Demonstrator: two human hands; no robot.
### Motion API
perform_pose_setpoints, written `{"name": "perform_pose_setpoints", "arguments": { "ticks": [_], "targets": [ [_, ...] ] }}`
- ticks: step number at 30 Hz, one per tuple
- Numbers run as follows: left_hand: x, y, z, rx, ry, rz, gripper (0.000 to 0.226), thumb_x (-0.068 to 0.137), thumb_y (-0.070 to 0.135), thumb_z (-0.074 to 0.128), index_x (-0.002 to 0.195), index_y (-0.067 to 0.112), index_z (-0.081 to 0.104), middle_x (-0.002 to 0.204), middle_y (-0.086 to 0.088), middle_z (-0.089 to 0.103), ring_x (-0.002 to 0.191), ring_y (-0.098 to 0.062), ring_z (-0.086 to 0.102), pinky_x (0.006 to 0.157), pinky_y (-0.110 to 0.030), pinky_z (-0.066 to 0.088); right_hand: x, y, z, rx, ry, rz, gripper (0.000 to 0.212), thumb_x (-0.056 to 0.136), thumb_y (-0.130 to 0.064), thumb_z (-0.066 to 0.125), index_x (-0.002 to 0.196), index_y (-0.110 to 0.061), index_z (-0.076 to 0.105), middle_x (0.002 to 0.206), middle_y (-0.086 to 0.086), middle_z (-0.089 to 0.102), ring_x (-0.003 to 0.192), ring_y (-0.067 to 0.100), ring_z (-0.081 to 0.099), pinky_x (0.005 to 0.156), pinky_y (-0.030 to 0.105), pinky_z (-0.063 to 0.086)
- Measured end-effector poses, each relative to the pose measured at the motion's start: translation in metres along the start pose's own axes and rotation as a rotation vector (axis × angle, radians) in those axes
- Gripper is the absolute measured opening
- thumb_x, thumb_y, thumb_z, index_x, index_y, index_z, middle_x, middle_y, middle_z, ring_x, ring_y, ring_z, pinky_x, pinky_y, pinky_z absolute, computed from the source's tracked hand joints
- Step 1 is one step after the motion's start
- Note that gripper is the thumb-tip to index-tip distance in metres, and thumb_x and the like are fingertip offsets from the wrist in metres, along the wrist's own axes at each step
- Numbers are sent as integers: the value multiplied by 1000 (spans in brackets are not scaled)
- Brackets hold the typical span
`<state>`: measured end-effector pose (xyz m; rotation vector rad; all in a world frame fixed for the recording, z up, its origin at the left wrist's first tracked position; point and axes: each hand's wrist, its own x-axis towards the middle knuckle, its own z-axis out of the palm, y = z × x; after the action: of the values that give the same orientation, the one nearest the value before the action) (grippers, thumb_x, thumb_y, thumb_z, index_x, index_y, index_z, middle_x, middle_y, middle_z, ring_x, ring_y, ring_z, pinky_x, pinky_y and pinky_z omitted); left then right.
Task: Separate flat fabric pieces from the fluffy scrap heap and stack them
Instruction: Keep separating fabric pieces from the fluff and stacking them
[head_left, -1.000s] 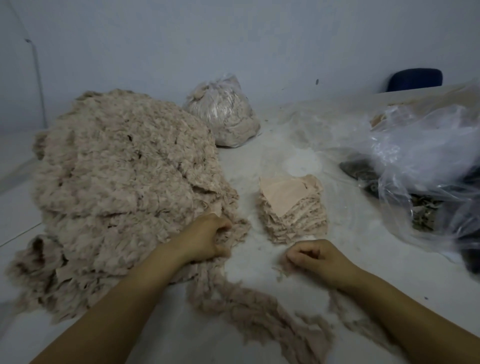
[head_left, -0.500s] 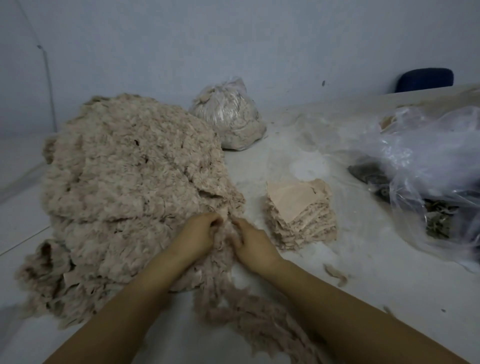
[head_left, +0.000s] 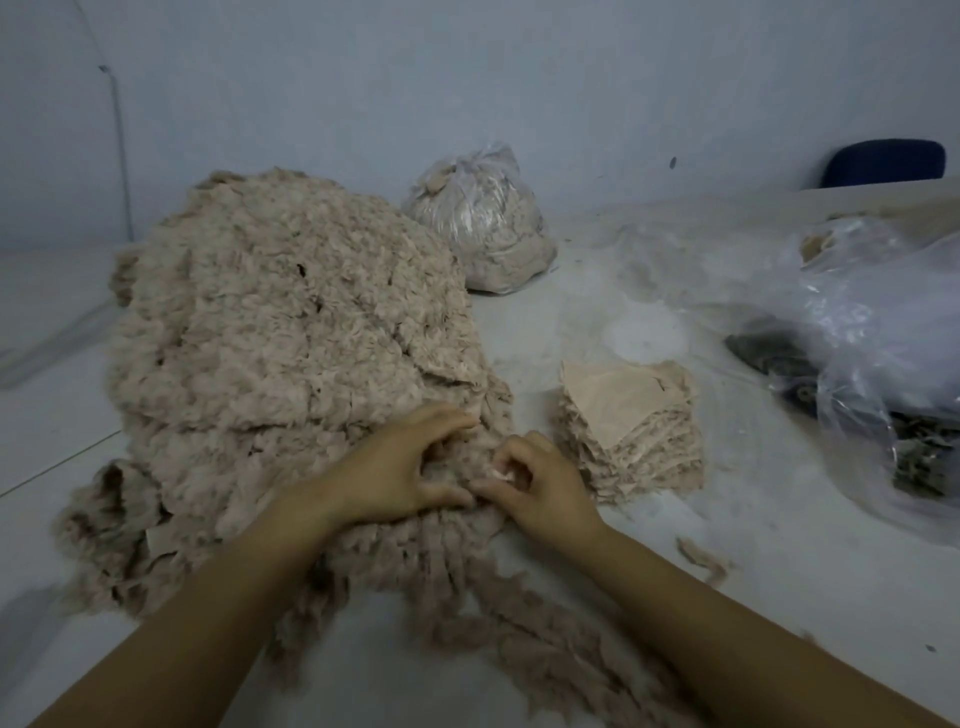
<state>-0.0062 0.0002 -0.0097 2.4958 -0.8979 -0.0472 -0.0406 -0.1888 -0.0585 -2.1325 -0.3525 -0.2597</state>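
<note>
Both hands work the near edge of the fluffy scrap heap (head_left: 291, 353). The left hand (head_left: 400, 467) curls into the fluff, pinning it so the right hand (head_left: 535, 483) can pinch out 1 pale flat piece. The stack of flat pieces (head_left: 631, 428) waits at 3 o'clock, close for dropping.

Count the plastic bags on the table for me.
2 in view: a tied bag of scraps behind the heap, and a loose clear bag at the right edge, partly cut off, so more may be hidden.

Both hands, left (head_left: 402, 467) and right (head_left: 540, 480), meet with fingers curled, pinching
</note>
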Motion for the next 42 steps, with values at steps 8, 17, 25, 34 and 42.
{"name": "perform_pose_setpoints", "arguments": {
  "ticks": [8,17,25,34,42],
  "targets": [
    [15,-15,21,38,53,-176,19,85,5,57,97,13,70,99,1,66,94,-15,59,74,-17,38,-4,-14,-28,643,108,27,31,85,-4,66,68,-13,43,55,-15,45,52,-1,40,55,13,37],
    [17,-15,22,-69,-91,-321,37,92,17,59,58,11,45,59,-1,45,58,-11,45,52,-13,32,8,-13,-39,660,443,57,32,89,-7,64,73,-18,38,57,-17,33,52,3,27,49,16,30],
    [21,-10,25,216,-193,-358,24,92,13,53,69,12,57,89,-10,65,89,-26,60,68,-27,42,12,-11,-59,603,784,52,32,90,-6,62,73,-22,40,66,-10,37,60,3,37,59,19,36],
    [23,40,41,-754,168,-242,39,73,34,80,108,30,64,101,22,64,93,0,63,76,-10,48,-1,-6,-29,446,451,86,27,87,-17,67,74,-19,43,62,-13,41,59,8,41,58,25,38],
    [16,42,50,-848,459,-265,19,94,6,52,84,12,67,45,10,47,37,-1,38,41,-13,33,-10,1,-35,657,615,162,32,91,-5,61,72,-21,40,54,-16,43,52,12,49,52,25,49]
  ]
}}
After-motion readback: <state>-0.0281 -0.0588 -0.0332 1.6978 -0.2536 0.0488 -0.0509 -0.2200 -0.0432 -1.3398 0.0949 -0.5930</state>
